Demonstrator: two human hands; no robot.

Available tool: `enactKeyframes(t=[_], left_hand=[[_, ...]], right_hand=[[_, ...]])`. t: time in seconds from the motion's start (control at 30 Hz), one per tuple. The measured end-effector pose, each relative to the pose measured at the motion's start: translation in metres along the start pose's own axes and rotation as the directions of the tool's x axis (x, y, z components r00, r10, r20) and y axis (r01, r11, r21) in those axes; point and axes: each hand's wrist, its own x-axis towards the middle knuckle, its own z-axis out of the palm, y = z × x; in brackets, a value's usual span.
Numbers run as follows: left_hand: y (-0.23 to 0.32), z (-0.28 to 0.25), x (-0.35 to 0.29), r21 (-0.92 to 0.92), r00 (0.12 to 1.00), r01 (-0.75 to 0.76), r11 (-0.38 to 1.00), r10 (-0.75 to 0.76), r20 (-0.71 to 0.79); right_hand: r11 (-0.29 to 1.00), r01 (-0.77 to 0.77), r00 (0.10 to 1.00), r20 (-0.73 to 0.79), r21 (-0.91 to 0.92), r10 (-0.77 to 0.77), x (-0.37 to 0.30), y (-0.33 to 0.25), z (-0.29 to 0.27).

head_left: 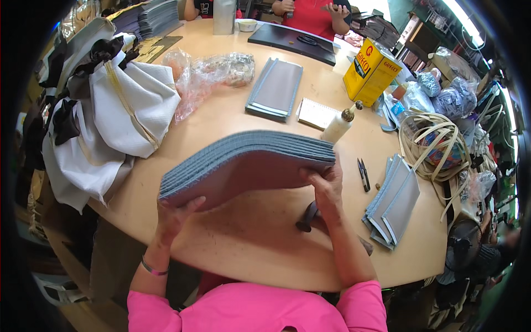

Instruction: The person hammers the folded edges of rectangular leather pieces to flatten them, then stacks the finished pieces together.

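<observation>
Between my two hands a stack of blue-edged, reddish-brown panels is lifted off the table and bowed upward in the middle. My left hand grips its left end, thumb on the near face. At the right end my right hand holds it with the thumb pressed on the same face. Under my right forearm lies a hammer, partly hidden by the arm. A white bottle with a brown-stained nozzle stands just behind the stack's right end, and small black snips lie right of my right hand.
Grey panels lie fanned at the right and piled farther back. A notepad, yellow can, black board and plastic bag share the table. White bags crowd the left, coiled straps the right. A person sits opposite.
</observation>
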Motion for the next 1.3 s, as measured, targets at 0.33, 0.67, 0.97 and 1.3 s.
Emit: enactKeyframes(t=[0.33,0.67,0.97,1.3], left_hand=[[-0.001,0.015,0.012,-0.34,0.988,0.12,0.933,-0.147,-0.055],[-0.014,0.009,0.02,-0.294,0.963,0.239,0.926,-0.265,-0.051],[0.093,0.007,0.081,0.657,0.84,-0.528,0.537,0.216,0.498],[0.09,0.077,0.123,0.543,0.625,-0.497,0.677,-0.155,0.765]], right_hand=[[0.988,-0.136,0.988,-0.061,0.077,0.141,0.005,0.013,-0.015],[0.964,-0.25,0.967,0.014,-0.093,0.253,0.013,0.02,-0.03],[0.955,-0.288,0.957,0.012,-0.068,0.289,0.013,0.015,-0.029],[0.961,-0.268,0.962,0.033,-0.074,0.271,0.003,0.004,-0.022]])
